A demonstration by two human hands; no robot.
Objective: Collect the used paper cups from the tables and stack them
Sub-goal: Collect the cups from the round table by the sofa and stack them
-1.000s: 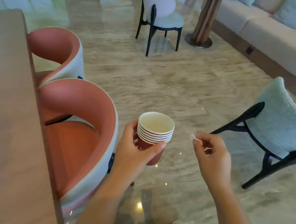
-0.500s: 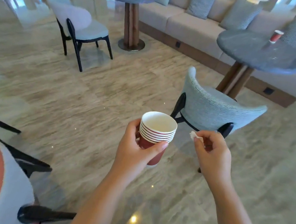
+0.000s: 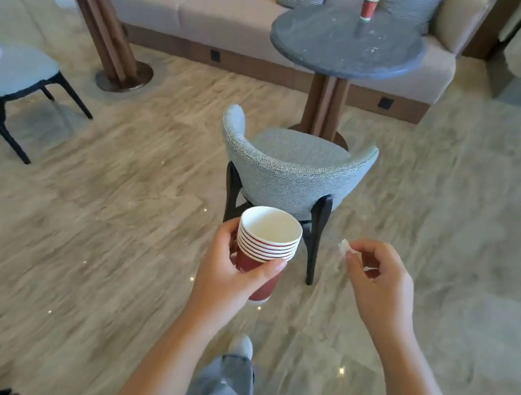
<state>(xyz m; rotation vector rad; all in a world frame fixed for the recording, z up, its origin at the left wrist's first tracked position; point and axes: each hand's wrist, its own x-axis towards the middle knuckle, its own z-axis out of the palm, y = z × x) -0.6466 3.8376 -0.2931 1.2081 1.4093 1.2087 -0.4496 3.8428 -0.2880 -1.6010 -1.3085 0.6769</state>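
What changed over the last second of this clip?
The view swung right, off the counter and pink chairs, toward the grey chair, round table and its lone cup, now nearer. Unchanged: left hand grips the cup stack, right hand pinches a white scrap.

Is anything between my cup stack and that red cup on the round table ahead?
Yes: a teal chair stands directly between the cup stack in your left hand and the round table. The red cup sits near the tabletop's far edge.
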